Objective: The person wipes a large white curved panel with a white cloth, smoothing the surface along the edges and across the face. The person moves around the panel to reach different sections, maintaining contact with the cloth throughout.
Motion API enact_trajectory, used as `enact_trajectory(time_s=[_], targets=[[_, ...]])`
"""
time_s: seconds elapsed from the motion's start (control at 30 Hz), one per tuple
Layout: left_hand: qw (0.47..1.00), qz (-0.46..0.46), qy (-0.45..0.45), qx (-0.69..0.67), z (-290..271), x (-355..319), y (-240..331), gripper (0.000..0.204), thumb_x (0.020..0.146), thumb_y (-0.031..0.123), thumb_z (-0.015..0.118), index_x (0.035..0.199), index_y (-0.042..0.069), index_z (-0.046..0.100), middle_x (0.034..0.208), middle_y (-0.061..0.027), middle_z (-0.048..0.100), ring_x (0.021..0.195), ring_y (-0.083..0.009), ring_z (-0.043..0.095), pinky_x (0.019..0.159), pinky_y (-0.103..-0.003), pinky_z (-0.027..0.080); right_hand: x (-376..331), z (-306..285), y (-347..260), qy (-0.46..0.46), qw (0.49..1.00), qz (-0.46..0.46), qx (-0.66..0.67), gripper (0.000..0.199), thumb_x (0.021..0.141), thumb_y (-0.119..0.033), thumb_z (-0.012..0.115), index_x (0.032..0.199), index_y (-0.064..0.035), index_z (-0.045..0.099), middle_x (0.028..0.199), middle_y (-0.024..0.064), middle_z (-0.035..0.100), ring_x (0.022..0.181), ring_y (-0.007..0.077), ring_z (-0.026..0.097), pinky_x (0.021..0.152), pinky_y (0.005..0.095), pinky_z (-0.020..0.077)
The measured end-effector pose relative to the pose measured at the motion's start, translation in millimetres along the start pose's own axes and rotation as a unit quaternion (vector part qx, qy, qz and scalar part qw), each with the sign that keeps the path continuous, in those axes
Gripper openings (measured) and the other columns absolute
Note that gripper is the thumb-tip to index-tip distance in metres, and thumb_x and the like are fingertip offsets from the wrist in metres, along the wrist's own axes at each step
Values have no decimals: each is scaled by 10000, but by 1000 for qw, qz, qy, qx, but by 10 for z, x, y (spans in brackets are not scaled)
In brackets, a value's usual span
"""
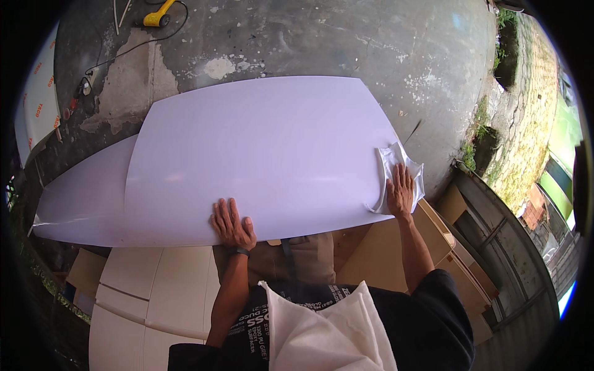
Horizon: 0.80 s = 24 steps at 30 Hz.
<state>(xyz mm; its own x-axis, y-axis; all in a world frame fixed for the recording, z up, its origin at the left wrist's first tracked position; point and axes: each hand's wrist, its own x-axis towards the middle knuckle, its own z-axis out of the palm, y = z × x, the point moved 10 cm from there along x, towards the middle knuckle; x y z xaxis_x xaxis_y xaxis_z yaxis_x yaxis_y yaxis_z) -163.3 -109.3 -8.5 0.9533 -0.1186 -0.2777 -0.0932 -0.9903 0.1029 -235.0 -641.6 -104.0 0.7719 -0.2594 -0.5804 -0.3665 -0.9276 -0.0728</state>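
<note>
A large, smooth white sheet (266, 148) spreads out in front of me, with a second white sheet (86, 191) showing at its left end. Near the front edge, my left hand (232, 226) rests flat on the large sheet, fingers stretched and empty. My right hand (401, 188) lies at the sheet's right edge, its palm down on a crumpled, shiny white cloth (391, 159). Those fingers are extended over the cloth, not wrapped round it. Part of the cloth hangs past the sheet's edge.
Cream panels (154, 290) stand at the lower left, and brown boards (383, 253) at the lower right. A yellow power tool (159, 15) with a black cord lies on the stained concrete floor (266, 43). Another white sheet with orange print (40, 102) sits far left.
</note>
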Motion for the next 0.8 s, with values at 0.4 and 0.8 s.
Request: enact_trajectory(time_s=[0.4, 0.8], targets=[[1000, 30, -2, 10, -9, 77, 77, 672, 1064, 448, 315, 1546, 1, 451, 1618, -253, 380, 1493, -465, 333, 1183, -624, 234, 245, -19, 180, -27, 995, -94, -23, 681, 1087, -524, 303, 1630, -116, 345, 1697, 166, 292, 1561, 377, 262, 1281, 493, 176], [1000, 7, 1, -11, 50, 41, -2, 703, 1059, 493, 301, 1544, 13, 471, 1619, -231, 396, 1502, -446, 333, 1196, -628, 228, 672, 226, 200, -113, 989, -77, -53, 717, 1096, -503, 280, 1668, -77, 204, 1745, 200, 85, 1611, 399, 62, 1287, 546, 78]])
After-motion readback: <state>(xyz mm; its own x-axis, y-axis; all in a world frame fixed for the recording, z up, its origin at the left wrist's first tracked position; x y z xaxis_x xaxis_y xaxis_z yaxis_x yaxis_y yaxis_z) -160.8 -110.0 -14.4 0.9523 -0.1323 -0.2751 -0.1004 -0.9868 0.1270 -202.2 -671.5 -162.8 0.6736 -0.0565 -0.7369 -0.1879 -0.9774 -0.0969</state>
